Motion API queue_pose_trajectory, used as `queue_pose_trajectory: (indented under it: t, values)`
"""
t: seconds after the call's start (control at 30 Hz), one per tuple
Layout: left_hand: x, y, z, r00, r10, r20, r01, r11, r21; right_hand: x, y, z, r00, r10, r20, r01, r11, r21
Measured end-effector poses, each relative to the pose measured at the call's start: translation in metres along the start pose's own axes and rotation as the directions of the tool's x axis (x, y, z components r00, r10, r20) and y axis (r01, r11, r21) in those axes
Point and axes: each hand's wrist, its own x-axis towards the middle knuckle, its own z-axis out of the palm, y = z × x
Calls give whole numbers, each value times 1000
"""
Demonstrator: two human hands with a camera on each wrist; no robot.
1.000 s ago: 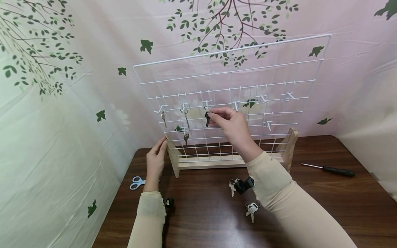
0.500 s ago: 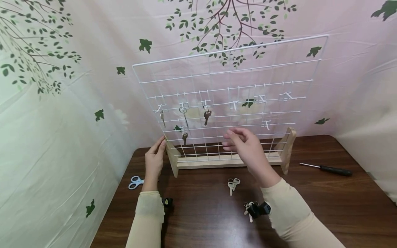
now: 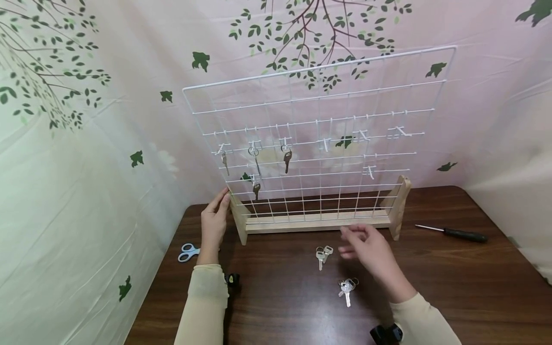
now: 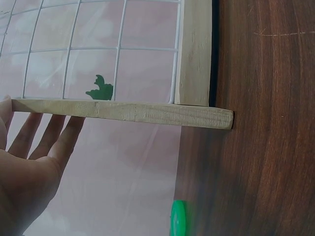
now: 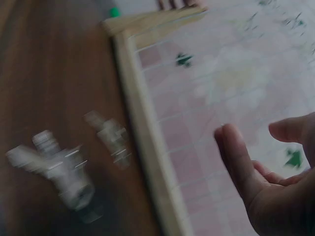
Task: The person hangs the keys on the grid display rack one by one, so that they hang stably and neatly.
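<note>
A white wire grid rack [image 3: 319, 98] stands upright on a wooden base [image 3: 315, 224]. My left hand [image 3: 214, 225] holds the rack's left wooden upright [image 4: 123, 110] by its upper end, thumb on one side, fingers on the other. Single keys hang from hooks on the grid's left half, among them a dark key [image 3: 287, 161] and a lower key [image 3: 256, 190]. My right hand [image 3: 371, 249], fingers loosely bent and holding nothing, is over the table, right of a pair of keys [image 3: 321, 255]. Nearer me lies another bunch of keys [image 3: 347, 288]. The right wrist view is blurred.
Bare white hooks [image 3: 363, 135] sit on the grid's right half. A black-handled screwdriver [image 3: 463, 235] lies at the right of the brown table [image 3: 276, 297]. Blue-handled scissors [image 3: 188, 252] lie beside my left wrist, and a green round object [image 4: 178, 219] is near the left upright.
My right hand has let go of the dark key, which hangs on its hook, and has moved down and right to above the table. My left hand keeps its place on the upright.
</note>
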Motion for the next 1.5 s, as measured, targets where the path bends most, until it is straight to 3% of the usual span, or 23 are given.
queue_pose_trajectory:
  t: [0.13,0.27,0.4,0.63,0.83,1.03,1.27,1.5]
  values:
    - [0,2,0,1000,-20,7,20,1000,-6,-4,31,-6,996,88,1,-86,982,-169]
    - [0,2,0,1000,-26,9,26,1000,-1,-9,48,-11,990,142,18,-127,927,-352]
    - [0,1,-1,1000,-26,8,26,1000,-5,-17,57,-12,978,187,90,-128,885,-448]
    - [0,0,-2,1000,-15,3,15,1000,0,-26,67,-8,955,206,215,-85,880,-467]
    - [-1,1,-1,1000,-11,-3,11,1000,-4,-25,65,2,969,178,172,-70,864,-499]
    - [-2,2,0,1000,-23,3,23,1000,-7,-7,64,5,980,162,113,-74,834,-546]
    - [-1,1,0,1000,-21,3,21,1000,-5,14,62,2,977,170,133,-73,839,-539]
    - [0,0,0,1000,-9,5,9,1000,4,19,59,4,980,156,127,-61,831,-552]
